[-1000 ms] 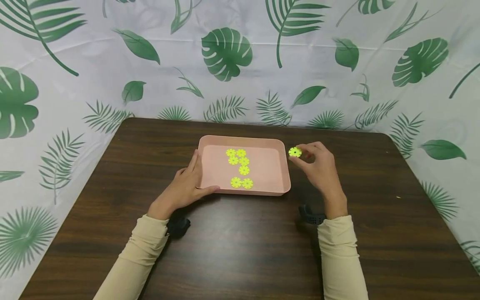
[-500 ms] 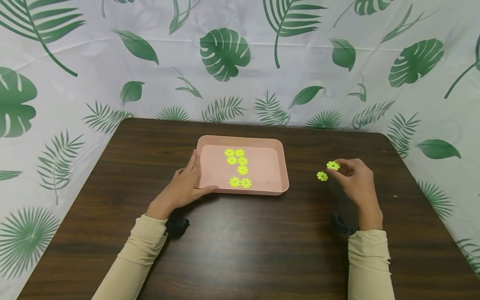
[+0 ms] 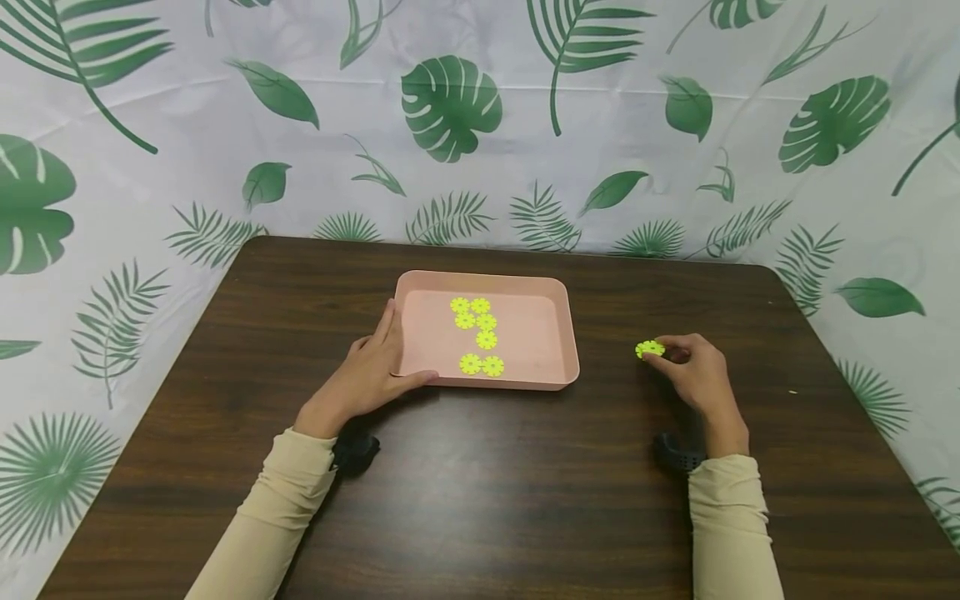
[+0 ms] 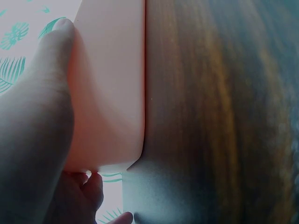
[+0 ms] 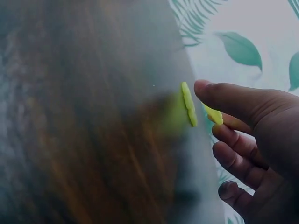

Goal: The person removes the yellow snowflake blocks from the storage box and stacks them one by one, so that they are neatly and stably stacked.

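My left hand (image 3: 362, 373) holds the near left corner of a shallow pink tray (image 3: 532, 337). Its thumb lies along the near wall and its fingers along the left wall, as the left wrist view of the tray (image 4: 110, 84) also shows. Several yellow-green notched discs (image 3: 486, 339) lie flat inside the tray. Right of the tray, my right hand (image 3: 701, 375) pinches one notched disc (image 3: 656, 346) between thumb and fingers. A second disc (image 5: 188, 103) is just beyond the thumb tip in the right wrist view; in the head view the two overlap.
The tray stands on a dark wood-grain table (image 3: 510, 492). A white cloth with green leaf prints (image 3: 337, 125) hangs behind the table. A tiny pale speck (image 3: 792, 392) lies on the table at the right.
My right hand carried its disc rightward away from the tray, then slightly back left and nearer to the second disc. My left hand and the tray have hardly moved.
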Action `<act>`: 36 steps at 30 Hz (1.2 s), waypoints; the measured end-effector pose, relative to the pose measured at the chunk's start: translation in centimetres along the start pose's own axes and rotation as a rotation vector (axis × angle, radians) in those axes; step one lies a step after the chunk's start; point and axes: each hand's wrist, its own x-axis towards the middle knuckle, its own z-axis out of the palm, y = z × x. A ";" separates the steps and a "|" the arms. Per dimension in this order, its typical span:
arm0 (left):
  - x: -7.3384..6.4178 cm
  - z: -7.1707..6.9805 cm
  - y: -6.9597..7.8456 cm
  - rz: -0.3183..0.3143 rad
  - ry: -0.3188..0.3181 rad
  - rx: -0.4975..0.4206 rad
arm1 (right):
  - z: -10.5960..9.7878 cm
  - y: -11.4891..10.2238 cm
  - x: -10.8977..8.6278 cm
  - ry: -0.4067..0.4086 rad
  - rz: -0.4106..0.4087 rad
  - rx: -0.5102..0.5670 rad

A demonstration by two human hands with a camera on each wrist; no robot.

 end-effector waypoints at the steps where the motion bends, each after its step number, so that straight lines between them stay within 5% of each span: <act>1: 0.0 0.0 0.0 0.001 0.000 0.002 | 0.1 0.1 0.0 0.002 -0.002 0.001; 36: 0.1 0.0 0.0 -0.004 -0.016 0.010 | 0.4 0.1 0.3 -0.059 0.012 0.005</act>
